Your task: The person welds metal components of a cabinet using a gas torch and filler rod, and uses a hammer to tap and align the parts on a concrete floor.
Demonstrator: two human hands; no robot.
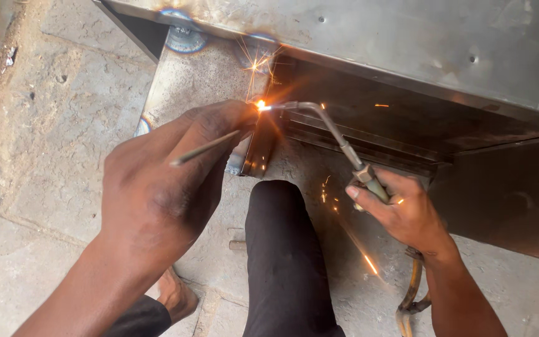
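Torch [338, 140] flame meets rod [204, 148] between both hands.

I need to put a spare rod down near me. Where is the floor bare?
Bare stone floor lies left of the left hand, beside the metal sheet. Between the knee and right hand it is crowded: torch, sparks, and hose.

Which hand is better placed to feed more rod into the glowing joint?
Left. The left hand already holds the thin rod, its tip at the flame on the metal box. The right hand is occupied gripping the torch.
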